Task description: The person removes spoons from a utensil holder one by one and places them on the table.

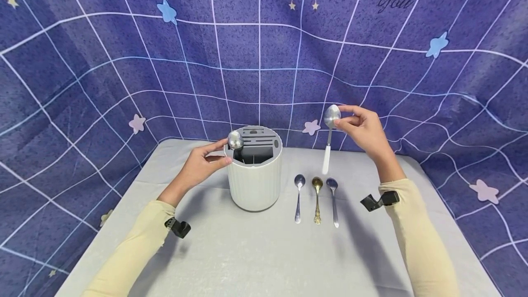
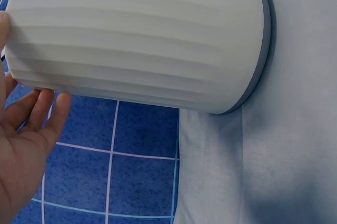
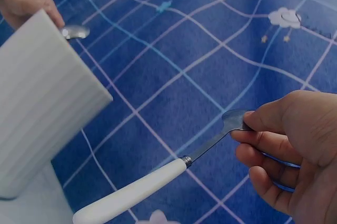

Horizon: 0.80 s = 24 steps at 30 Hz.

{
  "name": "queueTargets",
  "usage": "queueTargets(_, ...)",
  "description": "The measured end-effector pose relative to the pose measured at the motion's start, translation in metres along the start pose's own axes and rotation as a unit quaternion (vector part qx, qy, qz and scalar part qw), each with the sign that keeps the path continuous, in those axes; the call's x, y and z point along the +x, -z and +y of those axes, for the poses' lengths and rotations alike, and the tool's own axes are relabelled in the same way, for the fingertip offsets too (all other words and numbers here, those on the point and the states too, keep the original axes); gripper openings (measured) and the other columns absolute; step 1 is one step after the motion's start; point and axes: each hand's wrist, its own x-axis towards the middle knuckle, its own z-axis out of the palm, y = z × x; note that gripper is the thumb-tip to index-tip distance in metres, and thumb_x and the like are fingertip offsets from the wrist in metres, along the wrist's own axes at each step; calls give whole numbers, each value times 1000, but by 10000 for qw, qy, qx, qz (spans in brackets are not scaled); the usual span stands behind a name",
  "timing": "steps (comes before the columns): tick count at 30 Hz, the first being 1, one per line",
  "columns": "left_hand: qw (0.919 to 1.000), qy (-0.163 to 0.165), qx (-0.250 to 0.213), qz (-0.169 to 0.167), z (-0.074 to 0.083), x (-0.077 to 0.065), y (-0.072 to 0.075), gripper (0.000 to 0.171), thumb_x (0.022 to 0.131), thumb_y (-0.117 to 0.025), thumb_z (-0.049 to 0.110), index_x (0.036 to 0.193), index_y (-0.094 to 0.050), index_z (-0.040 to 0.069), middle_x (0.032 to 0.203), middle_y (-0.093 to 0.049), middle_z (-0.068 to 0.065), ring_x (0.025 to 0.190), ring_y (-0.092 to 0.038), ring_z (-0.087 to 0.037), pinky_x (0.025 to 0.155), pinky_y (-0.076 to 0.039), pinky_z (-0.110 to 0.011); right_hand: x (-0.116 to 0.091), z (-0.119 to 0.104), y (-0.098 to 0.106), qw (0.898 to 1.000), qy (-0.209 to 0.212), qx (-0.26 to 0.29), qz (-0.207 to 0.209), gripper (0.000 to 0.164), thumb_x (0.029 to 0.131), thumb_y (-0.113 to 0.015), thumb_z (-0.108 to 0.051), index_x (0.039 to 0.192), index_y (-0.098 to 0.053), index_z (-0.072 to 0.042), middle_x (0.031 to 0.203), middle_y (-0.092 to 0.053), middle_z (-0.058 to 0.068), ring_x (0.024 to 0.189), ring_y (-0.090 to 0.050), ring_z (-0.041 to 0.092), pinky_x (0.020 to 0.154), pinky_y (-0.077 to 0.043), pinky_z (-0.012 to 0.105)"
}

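Observation:
A white ribbed utensil holder (image 1: 255,187) with a grey slotted top stands on the table. Inside it a metal spoon (image 1: 235,140) leans, bowl up, at the left rim. My left hand (image 1: 202,164) holds the holder's left side near the top, thumb at the front and fingers farther back; in the left wrist view the fingers (image 2: 37,113) lie along its wall. My right hand (image 1: 363,129) pinches a white-handled spoon (image 1: 327,157) by its bowl, handle hanging down above the table. The right wrist view shows thumb and fingertips on this spoon's bowl (image 3: 236,120).
Three spoons lie in a row right of the holder: a silver one (image 1: 298,198), a gold one with an ornate handle (image 1: 317,200) and a dark silver one (image 1: 333,200). A pale cloth covers the table (image 1: 264,255). A blue-purple gridded curtain (image 1: 255,81) hangs behind.

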Motion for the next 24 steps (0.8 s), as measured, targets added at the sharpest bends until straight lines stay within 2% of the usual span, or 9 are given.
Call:
queueTargets(4,10000,22,29,2,0,0,1,58,91,-78,9,144,-57,1,148,-55,-18,128,-57,-35,97,-57,-22,-3,11,6,9998,-111,-135,71,43,95,-73,-9,134,-62,3,80,-76,-13,79,-73,4,69,-57,14)
queueTargets(8,10000,50,44,13,1,0,1,59,91,-79,10,145,-56,2,148,-55,-18,128,-57,-35,96,-58,-23,-7,19,12,9996,-210,-182,63,45,95,-73,-10,135,-61,5,81,-75,-14,77,-71,2,63,-56,15)
queueTargets(15,10000,41,0,14,2,-1,-1,59,91,-79,9,145,-56,0,147,-55,-19,126,-58,-37,95,-59,-24,-13,33,21,9991,-289,-303,29,42,96,-70,-9,133,-62,6,80,-75,-14,76,-71,1,65,-56,14)
queueTargets(19,10000,20,-7,33,2,-1,-1,59,90,-79,8,144,-56,0,147,-55,-20,125,-59,-37,95,-59,-24,-18,41,25,9982,-482,-362,15,41,96,-70,-9,133,-62,7,80,-75,-17,76,-71,1,67,-58,15)
queueTargets(24,10000,-10,-87,27,2,-1,-2,59,91,-78,7,144,-55,-2,146,-56,-22,122,-60,-42,94,-60,-24,-24,55,30,9968,-703,-370,-19,42,96,-70,-9,132,-61,9,81,-75,-17,75,-71,1,68,-60,17)
